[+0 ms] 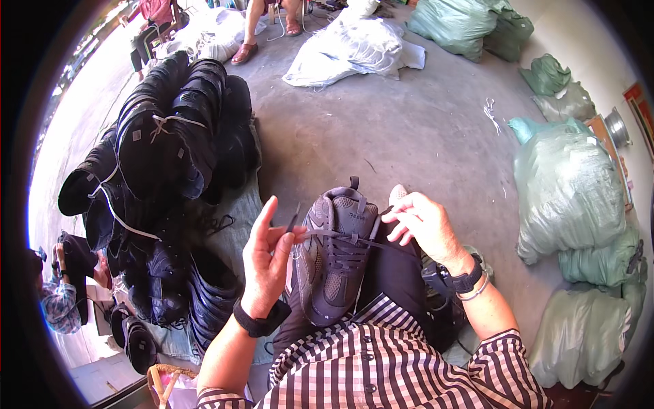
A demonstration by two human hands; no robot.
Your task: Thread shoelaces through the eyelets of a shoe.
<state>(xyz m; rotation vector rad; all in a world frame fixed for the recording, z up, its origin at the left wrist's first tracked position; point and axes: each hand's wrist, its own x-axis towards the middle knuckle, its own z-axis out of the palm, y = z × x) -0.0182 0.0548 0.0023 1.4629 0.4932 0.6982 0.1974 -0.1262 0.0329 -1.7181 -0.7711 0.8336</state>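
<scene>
A dark grey lace-up sneaker [343, 255] rests on my lap, toe toward me and heel loop away. Its flat grey shoelace [320, 233] is crossed over the upper part of the tongue. My left hand [267, 253] pinches one lace end between thumb and finger, left of the shoe, the tip sticking up past the fingers. On the other side my right hand [424, 226] has its fingers bent, with the fingertips at a dark strand of lace beside the shoe collar. Another stretch of lace runs out to the right below that hand.
Stacks of black shoe uppers [146, 150], tied with white cord, lie on a sheet at the left. Green sacks [569, 191] line the right wall. A white sack [357, 51] lies farther off on the concrete floor. Other people sit at the far side and the left edge.
</scene>
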